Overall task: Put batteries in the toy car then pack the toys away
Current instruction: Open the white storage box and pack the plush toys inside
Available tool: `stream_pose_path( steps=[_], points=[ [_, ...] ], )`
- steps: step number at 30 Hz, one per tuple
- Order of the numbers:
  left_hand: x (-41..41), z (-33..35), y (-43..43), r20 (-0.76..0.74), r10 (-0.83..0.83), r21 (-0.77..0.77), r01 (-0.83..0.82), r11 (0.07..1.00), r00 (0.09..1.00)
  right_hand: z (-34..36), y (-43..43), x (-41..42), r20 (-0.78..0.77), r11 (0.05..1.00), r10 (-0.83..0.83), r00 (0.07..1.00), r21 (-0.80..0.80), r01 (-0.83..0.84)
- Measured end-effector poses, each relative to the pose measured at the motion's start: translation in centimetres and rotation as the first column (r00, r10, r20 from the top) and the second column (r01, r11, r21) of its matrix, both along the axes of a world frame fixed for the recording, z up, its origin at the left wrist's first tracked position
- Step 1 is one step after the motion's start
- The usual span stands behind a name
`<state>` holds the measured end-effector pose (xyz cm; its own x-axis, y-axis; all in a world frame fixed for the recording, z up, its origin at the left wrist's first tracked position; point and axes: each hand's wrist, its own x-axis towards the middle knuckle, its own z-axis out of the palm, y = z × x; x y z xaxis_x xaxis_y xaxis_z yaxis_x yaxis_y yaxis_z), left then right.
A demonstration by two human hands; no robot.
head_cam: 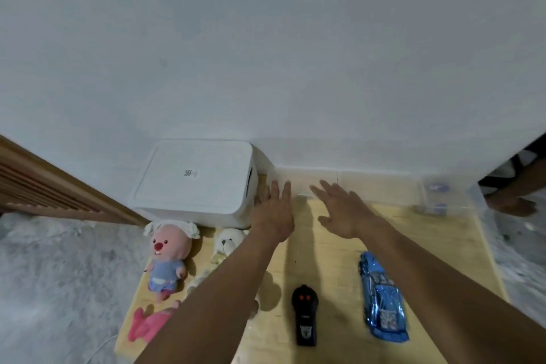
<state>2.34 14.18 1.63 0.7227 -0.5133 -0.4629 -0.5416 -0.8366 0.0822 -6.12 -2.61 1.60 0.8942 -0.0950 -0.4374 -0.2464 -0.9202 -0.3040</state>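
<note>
A blue toy car (382, 297) lies on the wooden board (334, 263) at the right, with a black remote control (305, 315) to its left. My left hand (274, 213) and my right hand (344, 210) stretch forward above the board's far part, fingers straight, holding nothing. The left hand is beside the right side of a white lidded storage box (195, 183). A pink plush in blue clothes (168, 257), a white plush bear (229, 244) partly hidden by my left forearm, and a pink toy (147, 325) lie at the left.
A clear plastic container (437, 195) stands at the board's far right by the white wall. Another person's foot (512, 204) is at the right edge. Grey carpet surrounds the board. A wooden slatted frame (44, 186) runs along the left.
</note>
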Motion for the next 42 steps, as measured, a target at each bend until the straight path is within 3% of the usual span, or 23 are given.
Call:
stream_pose_path(
  steps=[2, 4, 7, 9, 12, 16, 19, 24, 38, 42],
  points=[
    [-0.2, 2.9, 0.3, 0.045, 0.056, -0.229, -0.044, 0.972, 0.997, 1.8, 0.1, -0.3, 0.179, 0.983, -0.146, 0.973, 0.134, 0.123],
    [0.4, 6.4, 1.6, 0.125, 0.131, -0.482, -0.055, 0.874, 0.984, 4.3, 0.9, -0.2, 0.309, 0.955, -0.251, 0.917, 0.234, 0.183],
    [3.0, 10.8, 5.7, 0.25, 0.242, -0.637, -0.029, 0.77, 0.937, 8.5, 3.9, 1.3, 0.362, 0.94, -0.246, 0.899, 0.316, 0.129],
    [6.0, 12.3, 9.2, 0.29, 0.278, -0.583, -0.061, 0.81, 0.916, 10.8, 6.9, 3.4, 0.365, 0.945, -0.195, 0.911, 0.318, 0.075],
    [10.4, 12.5, 14.6, 0.198, 0.297, -0.344, -0.218, 0.914, 0.934, 11.8, 11.7, 7.6, 0.316, 0.957, -0.132, 0.939, 0.286, 0.038],
    [14.1, 10.0, 19.9, 0.069, 0.252, -0.107, -0.244, 0.964, 0.965, 9.1, 16.9, 12.0, 0.087, 0.99, -0.095, 0.992, 0.113, 0.085],
    [15.5, 7.9, 21.7, -0.013, 0.182, -0.131, -0.182, 0.975, 0.983, 7.6, 19.1, 13.1, 0.041, 0.982, -0.17, 0.985, 0.094, 0.166],
    [16.2, 6.4, 22.2, -0.002, 0.094, -0.166, -0.093, 0.982, 0.996, 7.2, 20.0, 14.8, 0.049, 0.927, -0.364, 0.93, 0.118, 0.357],
    [16.3, 7.2, 22.2, -0.019, 0.064, -0.17, -0.066, 0.983, 0.998, 9.8, 21.0, 15.5, -0.003, 0.885, -0.456, 0.89, 0.106, 0.454],
    [15.7, 8.8, 23.2, 0.052, 0.049, -0.24, -0.035, 0.97, 0.997, 11.0, 23.1, 13.5, 0.154, 0.874, -0.486, 0.86, 0.07, 0.481]
  ],
)
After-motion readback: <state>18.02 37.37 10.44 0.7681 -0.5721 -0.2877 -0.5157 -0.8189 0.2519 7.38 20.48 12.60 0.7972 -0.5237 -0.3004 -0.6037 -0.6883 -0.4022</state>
